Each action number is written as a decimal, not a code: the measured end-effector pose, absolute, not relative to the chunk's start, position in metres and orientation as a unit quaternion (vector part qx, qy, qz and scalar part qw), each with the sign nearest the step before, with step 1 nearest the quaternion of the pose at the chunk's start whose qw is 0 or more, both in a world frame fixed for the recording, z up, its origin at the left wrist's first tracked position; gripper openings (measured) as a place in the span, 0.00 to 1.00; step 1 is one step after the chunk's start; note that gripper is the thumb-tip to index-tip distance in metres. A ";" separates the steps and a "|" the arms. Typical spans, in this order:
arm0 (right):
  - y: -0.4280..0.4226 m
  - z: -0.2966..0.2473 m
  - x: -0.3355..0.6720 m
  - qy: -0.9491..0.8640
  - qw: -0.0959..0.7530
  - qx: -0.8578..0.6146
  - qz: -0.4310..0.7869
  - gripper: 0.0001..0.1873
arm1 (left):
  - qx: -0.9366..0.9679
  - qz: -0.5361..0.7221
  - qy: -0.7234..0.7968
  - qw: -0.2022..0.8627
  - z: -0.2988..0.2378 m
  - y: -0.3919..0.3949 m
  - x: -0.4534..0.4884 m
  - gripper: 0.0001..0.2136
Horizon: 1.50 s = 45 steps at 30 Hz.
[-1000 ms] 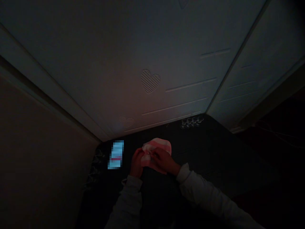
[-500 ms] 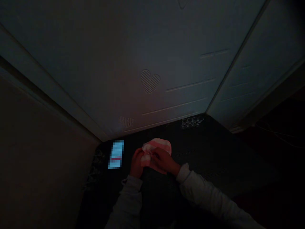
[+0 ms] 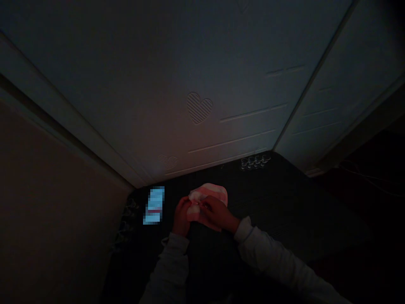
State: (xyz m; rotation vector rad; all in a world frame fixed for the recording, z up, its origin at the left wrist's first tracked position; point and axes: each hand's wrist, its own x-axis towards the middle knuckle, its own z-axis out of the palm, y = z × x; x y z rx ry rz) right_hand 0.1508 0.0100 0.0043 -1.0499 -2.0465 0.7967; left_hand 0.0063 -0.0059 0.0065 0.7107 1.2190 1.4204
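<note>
A pink and white striped piece of cloth [image 3: 215,191] lies bunched on the dark tabletop [image 3: 268,202]. At its left edge my left hand [image 3: 181,217] is closed on the fabric. My right hand [image 3: 218,212] reaches over the cloth from the right, its fingers pinched together near the cloth's middle, close to the left fingertips. A small bright glint shows between the two hands. In this dim light I cannot make out whether the right fingers hold a small object besides the fabric.
A lit, pixelated screen [image 3: 154,205] lies left of my hands. Several small clear glass-like items [image 3: 255,162] stand at the back edge, and similar ones [image 3: 126,223] line the left edge. Behind the table rises a pale panel [image 3: 158,105] with embossed hearts.
The hands and the cloth stay almost in the same place. The light on the panel has shifted slightly.
</note>
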 end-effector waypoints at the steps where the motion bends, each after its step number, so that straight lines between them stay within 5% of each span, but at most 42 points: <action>1: 0.010 0.004 0.151 -0.790 0.347 -0.403 0.306 0.07 | 0.296 0.598 0.511 0.542 0.007 -0.006 0.006 0.08; 31: 0.011 0.007 0.150 -0.779 0.360 -0.399 0.322 0.07 | 0.332 0.584 0.527 0.522 -0.001 -0.004 0.001 0.10; 45: 0.013 0.005 0.149 -0.780 0.384 -0.368 0.331 0.07 | 0.333 0.540 0.490 0.598 0.008 -0.005 0.000 0.12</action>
